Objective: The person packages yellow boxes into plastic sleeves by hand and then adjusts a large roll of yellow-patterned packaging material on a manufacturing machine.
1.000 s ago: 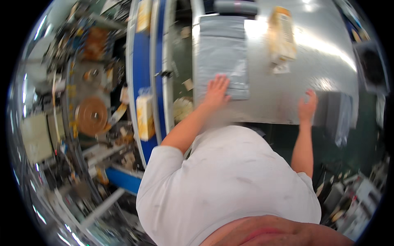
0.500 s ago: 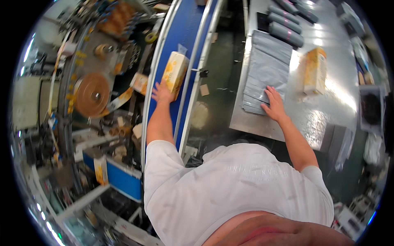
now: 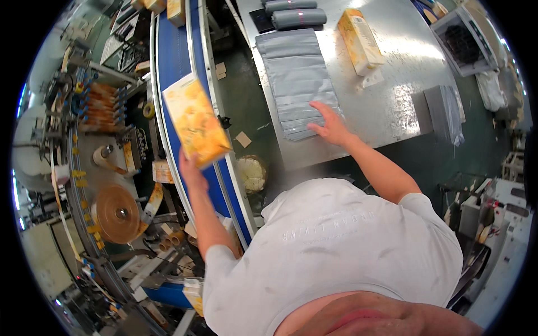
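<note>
Over the blue conveyor belt [image 3: 174,50], my left hand [image 3: 193,175] grips the near end of a yellow-and-white flower-printed pack [image 3: 197,120], held tilted; it looks like a tissue pack. The fingers under the pack are partly hidden. On the metal table to the right, my right hand [image 3: 333,126] is open, thumb and fingers apart, at the near right edge of a stack of flat grey plastic bags [image 3: 294,75]. Its fingertips appear to touch the top bag. A similar yellow pack [image 3: 358,43] lies beyond it on the table.
Rolled grey bundles [image 3: 300,19] and a flat black object [image 3: 261,21] lie at the table's far left. Another grey stack [image 3: 443,115] hangs over its right corner. More packs [image 3: 175,12] sit far up the belt. Left of it stands a machine with a brown reel [image 3: 116,213].
My left hand has taken hold of the pack on the belt and lifted it, tilting it. My right hand stays by the grey bags. The view has shifted to the right.
</note>
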Motion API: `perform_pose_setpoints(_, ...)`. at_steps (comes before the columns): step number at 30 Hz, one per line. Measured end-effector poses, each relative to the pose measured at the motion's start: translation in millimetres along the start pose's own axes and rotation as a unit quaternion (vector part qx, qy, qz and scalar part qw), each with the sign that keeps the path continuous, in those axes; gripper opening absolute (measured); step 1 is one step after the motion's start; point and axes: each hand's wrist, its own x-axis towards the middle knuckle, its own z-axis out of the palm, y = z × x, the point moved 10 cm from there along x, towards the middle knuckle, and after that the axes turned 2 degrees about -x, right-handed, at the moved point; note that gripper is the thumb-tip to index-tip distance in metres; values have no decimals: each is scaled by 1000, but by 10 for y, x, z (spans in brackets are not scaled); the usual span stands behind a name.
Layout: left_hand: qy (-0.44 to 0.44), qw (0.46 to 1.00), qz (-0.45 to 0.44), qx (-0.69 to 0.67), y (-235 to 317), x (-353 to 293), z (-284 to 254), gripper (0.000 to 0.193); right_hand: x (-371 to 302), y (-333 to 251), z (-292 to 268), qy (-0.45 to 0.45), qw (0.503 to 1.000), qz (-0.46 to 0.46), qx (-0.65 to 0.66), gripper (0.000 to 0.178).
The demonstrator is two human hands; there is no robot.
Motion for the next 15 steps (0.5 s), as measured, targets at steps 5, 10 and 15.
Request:
perform_pose_setpoints(5, -282, 925, -176, 186, -808, -1271, 1915, 79, -76, 11, -97, 117, 924, 75, 357, 89)
perform_pose_setpoints(10, -274, 932, 62, 230, -1117, -570, 2929, 92, -163, 703, -197, 119, 942, 217, 227, 78)
perform_pose_setpoints(15, -191, 973, 42, 119, -1031, 217, 3536, 107, -202, 708, -119, 34, 956, 164, 241, 48)
